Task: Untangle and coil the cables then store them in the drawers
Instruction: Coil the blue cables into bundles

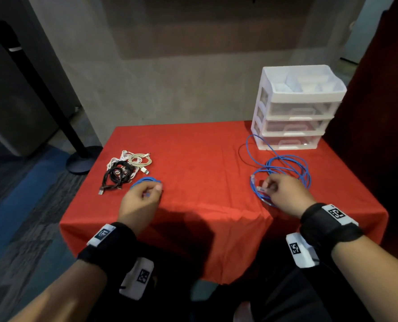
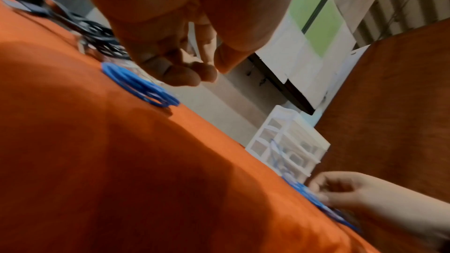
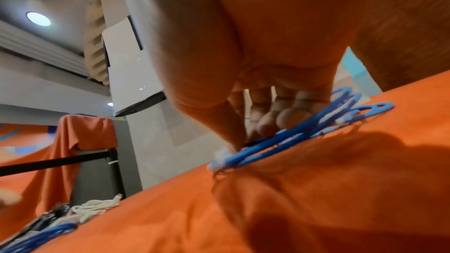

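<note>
A loose blue network cable lies in sprawling loops on the red tablecloth in front of the white drawer unit. My right hand pinches this cable near its clear plug; in the right wrist view my right hand has thumb and fingers closed on the blue loops. A small, tightly coiled blue cable lies at the left. My left hand hovers just over that coil, and the fingers hang loosely curled and empty.
A pile of coiled white, beige and black cables sits at the table's left. All three drawers of the unit are closed, with an open tray on top. A thin black wire lies left of the unit. A black post base stands beside the table.
</note>
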The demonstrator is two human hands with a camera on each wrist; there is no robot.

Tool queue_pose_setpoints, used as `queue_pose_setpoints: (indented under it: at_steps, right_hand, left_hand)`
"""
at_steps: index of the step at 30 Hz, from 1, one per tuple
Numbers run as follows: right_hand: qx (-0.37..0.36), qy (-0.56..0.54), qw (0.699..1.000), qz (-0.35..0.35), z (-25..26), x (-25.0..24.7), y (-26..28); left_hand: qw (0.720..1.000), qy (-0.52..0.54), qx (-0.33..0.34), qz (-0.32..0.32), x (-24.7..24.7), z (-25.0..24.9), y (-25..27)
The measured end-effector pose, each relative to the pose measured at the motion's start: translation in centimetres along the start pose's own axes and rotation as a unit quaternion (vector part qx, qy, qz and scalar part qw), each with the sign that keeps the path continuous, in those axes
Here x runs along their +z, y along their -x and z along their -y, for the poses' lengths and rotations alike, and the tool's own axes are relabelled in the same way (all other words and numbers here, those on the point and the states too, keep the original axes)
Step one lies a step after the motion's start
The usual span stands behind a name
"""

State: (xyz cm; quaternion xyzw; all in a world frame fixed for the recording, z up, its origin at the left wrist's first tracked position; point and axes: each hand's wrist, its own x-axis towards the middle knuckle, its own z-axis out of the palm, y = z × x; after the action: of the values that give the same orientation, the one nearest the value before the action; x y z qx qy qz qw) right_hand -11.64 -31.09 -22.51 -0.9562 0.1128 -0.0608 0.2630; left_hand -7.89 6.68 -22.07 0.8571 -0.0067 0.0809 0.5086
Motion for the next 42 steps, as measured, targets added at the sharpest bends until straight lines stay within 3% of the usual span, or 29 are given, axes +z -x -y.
queue_pose_setpoints:
  at_steps: [3, 8, 12, 14, 16, 18, 19, 21, 23, 24, 27, 30, 33, 35, 38, 40, 42]
  right_hand:
    - [-0.069, -0.087, 0.994, 0.017, 1.8, 0.4, 0.5]
    - [-0.135, -0.282, 0.948, 0.056, 5.8, 0.6, 2.6]
    - [-0.177, -0.31, 0.928, 0.108, 7.9, 0.8, 4.1]
    - [-0.177, -0.299, 0.935, 0.074, 7.7, 0.6, 4.0]
    - [-0.157, -0.262, 0.952, -0.033, 6.5, -0.2, 3.2]
    - [-0.112, -0.177, 0.972, -0.109, 4.3, -1.1, 2.0]
    - [-0.084, -0.121, 0.984, -0.105, 3.3, -1.3, 1.6]
    - [-0.05, -0.015, 0.999, -0.009, 1.9, -1.2, 1.3]
    - [-0.052, 0.056, 0.995, 0.069, 1.6, -0.1, 1.7]
    - [-0.063, 0.061, 0.994, 0.066, 1.6, 0.5, 1.7]
    - [-0.085, -0.004, 0.996, 0.025, 1.5, 1.9, 1.3]
    - [-0.088, -0.076, 0.991, 0.061, 0.6, 2.5, 0.8]
    - [-0.084, -0.023, 0.993, 0.077, -0.9, 1.6, 0.6]
    - [-0.082, 0.001, 0.993, 0.084, -1.7, 0.8, 0.6]
    - [-0.102, 0.02, 0.99, 0.095, -2.5, -0.1, 0.3]
    - [-0.103, 0.049, 0.99, 0.085, -3.3, -0.6, -0.1]
    - [-0.082, 0.057, 0.993, 0.068, -4.3, -1.2, -0.5]
  left_hand:
    - [0.995, 0.077, -0.001, 0.058, 3.1, -2.0, 1.4]
    - [0.969, 0.162, -0.026, 0.184, 8.2, -4.7, 3.8]
    - [0.962, 0.116, 0.067, 0.239, 10.5, -4.8, 4.6]
    - [0.968, 0.008, 0.103, 0.227, 10.6, -4.1, 4.6]
    - [0.975, -0.071, 0.108, 0.183, 10.5, -3.2, 4.2]
    - [0.985, -0.06, 0.091, 0.131, 10.1, -2.8, 3.7]
    - [0.987, -0.052, 0.113, 0.097, 9.9, -2.9, 3.6]
    - [0.968, -0.078, 0.231, 0.053, 10.1, -3.5, 3.5]
    - [0.931, -0.128, 0.329, 0.094, 11.1, -4.6, 3.9]
    - [0.915, -0.159, 0.344, 0.136, 11.9, -5.1, 4.3]
    - [0.876, -0.285, 0.314, 0.232, 14.1, -6.0, 5.3]
    - [0.858, -0.369, 0.292, 0.207, 14.2, -6.4, 4.6]
    - [0.848, -0.392, 0.267, 0.237, 13.1, -6.5, 3.1]
    - [0.86, -0.365, 0.224, 0.28, 11.9, -6.2, 1.8]
    - [0.915, -0.2, 0.141, 0.321, 9.4, -5.2, -0.3]
    - [0.94, -0.079, 0.118, 0.311, 7.5, -5.1, -1.3]
    - [0.959, 0.037, 0.11, 0.258, 5.2, -5.5, -2.2]
